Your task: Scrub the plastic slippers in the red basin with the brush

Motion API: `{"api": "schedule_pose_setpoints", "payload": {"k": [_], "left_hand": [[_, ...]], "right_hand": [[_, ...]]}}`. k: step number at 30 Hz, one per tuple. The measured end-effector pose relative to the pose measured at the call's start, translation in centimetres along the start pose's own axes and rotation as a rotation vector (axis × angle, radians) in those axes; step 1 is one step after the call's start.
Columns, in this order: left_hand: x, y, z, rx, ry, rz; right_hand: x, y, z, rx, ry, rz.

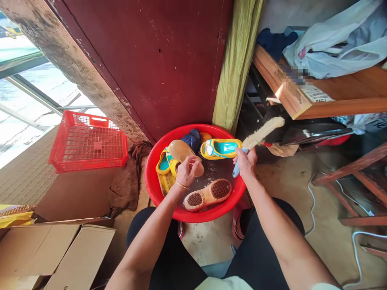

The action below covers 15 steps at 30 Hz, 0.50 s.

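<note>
A red basin (196, 218) holds water and several shoes. My left hand (189, 172) is closed on the edge of a tan insole (179, 150), over the basin's left half. Fingers of my right hand (247, 161) wrap round the blue-grey handle of a brush (262, 133), whose pale bristles point up and right past the rim. Just left of that hand, a yellow shoe (222, 148) with a teal inside floats near the rim. Another yellow shoe (164, 163) is at the left. Sole up in front lies a tan shoe (208, 194); a navy shoe (192, 139) is at the back.
A red plastic crate (90, 145) and cardboard boxes (39, 249) stand left, with a brown cloth (125, 183) beside them. A dark red door (160, 68) rises behind the basin. At right are a wooden drawer (341, 108) with bags and a wooden frame (356, 181).
</note>
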<state>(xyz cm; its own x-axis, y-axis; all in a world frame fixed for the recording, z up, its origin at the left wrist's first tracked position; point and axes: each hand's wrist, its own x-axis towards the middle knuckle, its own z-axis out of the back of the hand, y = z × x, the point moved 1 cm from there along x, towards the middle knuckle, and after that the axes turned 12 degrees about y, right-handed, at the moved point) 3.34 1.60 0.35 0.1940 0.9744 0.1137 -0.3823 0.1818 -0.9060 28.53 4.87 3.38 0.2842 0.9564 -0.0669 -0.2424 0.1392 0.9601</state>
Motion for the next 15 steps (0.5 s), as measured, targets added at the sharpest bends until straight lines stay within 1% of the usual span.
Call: {"api": "schedule_pose_setpoints", "payload": {"k": [2, 3, 4, 6, 8, 10, 11, 12, 13, 15], "left_hand": [[0.1, 0.2, -1.0, -0.301, 0.115, 0.106], [0.2, 0.3, -1.5, -0.460, 0.152, 0.148], [0.3, 0.2, -2.0, -0.610, 0.161, 0.178], [0.5, 0.0, -2.3, -0.837, 0.096, 0.204], [0.7, -0.2, -2.0, -0.963, 0.000, 0.209], [0.9, -0.2, -1.1, -1.043, -0.059, 0.212], [1.0, -0.2, -0.6, -1.080, -0.070, 0.214], [1.1, -0.1, -0.1, -1.113, -0.076, 0.215], [1.1, 0.0, 0.3, -1.143, -0.076, 0.221], [1.2, 0.2, 0.8, -1.184, -0.057, 0.247]], "right_hand": [[-0.7, 0.0, -1.0, 0.121, 0.007, -0.027], [-1.3, -0.2, -1.9, 0.180, 0.032, -0.053], [-2.1, -0.4, -2.8, 0.227, 0.073, -0.082], [-3.9, -1.0, -4.7, 0.265, 0.212, -0.124], [-5.4, -1.7, -6.1, 0.201, 0.422, -0.115], [-6.1, -2.1, -6.7, 0.041, 0.626, -0.041], [-6.0, -2.1, -6.6, -0.053, 0.673, 0.018], [-5.9, -2.1, -6.4, -0.139, 0.669, 0.089], [-5.6, -1.9, -6.0, -0.209, 0.625, 0.167], [-5.1, -1.5, -5.4, -0.308, 0.498, 0.328]]}}
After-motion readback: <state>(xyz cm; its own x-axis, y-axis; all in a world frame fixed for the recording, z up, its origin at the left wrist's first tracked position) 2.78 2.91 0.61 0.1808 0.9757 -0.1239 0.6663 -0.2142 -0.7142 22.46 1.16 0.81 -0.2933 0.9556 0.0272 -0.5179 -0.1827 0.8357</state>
